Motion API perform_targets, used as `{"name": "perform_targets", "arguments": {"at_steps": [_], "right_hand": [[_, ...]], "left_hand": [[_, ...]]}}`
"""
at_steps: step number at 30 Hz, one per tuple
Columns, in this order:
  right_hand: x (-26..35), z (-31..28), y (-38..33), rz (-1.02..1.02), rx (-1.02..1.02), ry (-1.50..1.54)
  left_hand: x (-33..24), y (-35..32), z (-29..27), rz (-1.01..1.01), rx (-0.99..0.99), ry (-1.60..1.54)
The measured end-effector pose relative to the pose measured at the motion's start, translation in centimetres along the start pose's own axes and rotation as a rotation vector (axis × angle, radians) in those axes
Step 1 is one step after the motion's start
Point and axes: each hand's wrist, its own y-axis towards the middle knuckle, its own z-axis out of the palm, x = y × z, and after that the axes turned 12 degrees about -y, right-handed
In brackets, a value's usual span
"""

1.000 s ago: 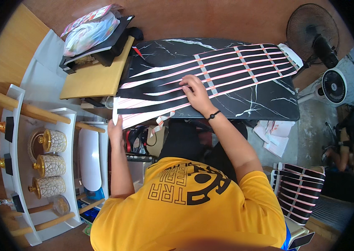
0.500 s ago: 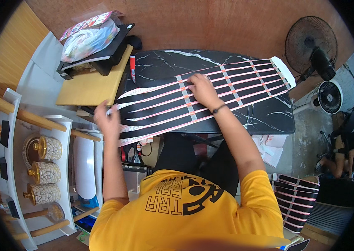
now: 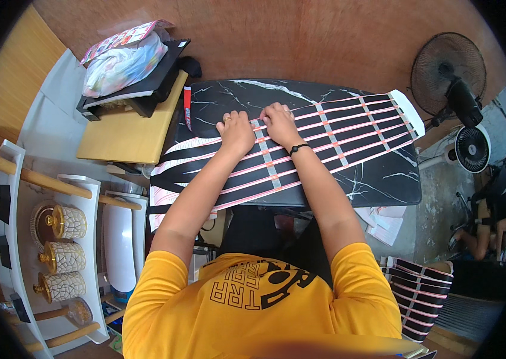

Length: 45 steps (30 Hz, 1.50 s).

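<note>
a: so, where are the hands right now?

b: both lie flat on the striped sheet [image 3: 301,149], a long black sheet with pink lines running its length and pale cross bands, spread over the black marble table [image 3: 378,179]. the left hand [image 3: 236,133] presses down beside a cross band, fingers curled a little over the far edge. the right hand [image 3: 279,121] sits just beside it, palm down, a dark wristband [image 3: 298,148] on that wrist. neither is gripping anything; they are pressing, not pinching.

a: and the sheet itself?

b: its right end reaches the table's far right corner, its left end droops off the table edge toward the wooden board [image 3: 124,134]. a second stack of the same striped sheets [image 3: 420,293] rests low on the right, well apart.

a: how would you do this bit well?

b: my judgement: keep the palms broad and work outward from the middle, so air and wrinkles get pushed along the stripes rather than trapped. the hanging left end looks like the risk, since its weight could drag the sheet askew; one hand should anchor while the other smooths.

a: anything nearby to mind?

b: a red pen-like thing [image 3: 187,107] at the table's left edge, close to the left hand. the fan [image 3: 447,72] stands apart on the right.
</note>
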Motion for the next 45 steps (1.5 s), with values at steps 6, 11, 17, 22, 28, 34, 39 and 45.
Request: {"name": "perform_targets", "arguments": {"at_steps": [6,11,17,22,28,34,39,45], "right_hand": [[0.6,0.1,0.3,-0.002,0.054,-0.091],[0.3,-0.3,1.0,-0.036,0.162,-0.076],[0.4,-0.8,1.3,-0.048,0.187,-0.061],[0.5,-1.1,1.4,-0.035,0.203,-0.010],[0.7,-0.3,0.5,-0.077,0.014,-0.016],[0.8,-0.3,0.1,-0.077,-0.046,0.036],[1.1,-1.1,0.0,-0.019,0.023,0.062],[1.4,-1.2,0.4,0.056,0.073,0.065]], "left_hand": [[0.2,1.4,0.4,-0.037,0.063,0.081],[0.5,2.4,-0.3,-0.082,0.121,0.064],[0.3,2.1,-0.9,-0.107,0.101,-0.042],[0.3,2.2,-1.2,-0.125,0.124,-0.080],[1.5,5.5,-1.2,-0.040,0.221,-0.101],[1.9,10.2,-2.2,-0.045,0.718,-0.296],[1.6,11.4,-2.8,0.001,0.887,-0.379],[2.1,11.4,-2.1,0.089,0.854,-0.341]]}}
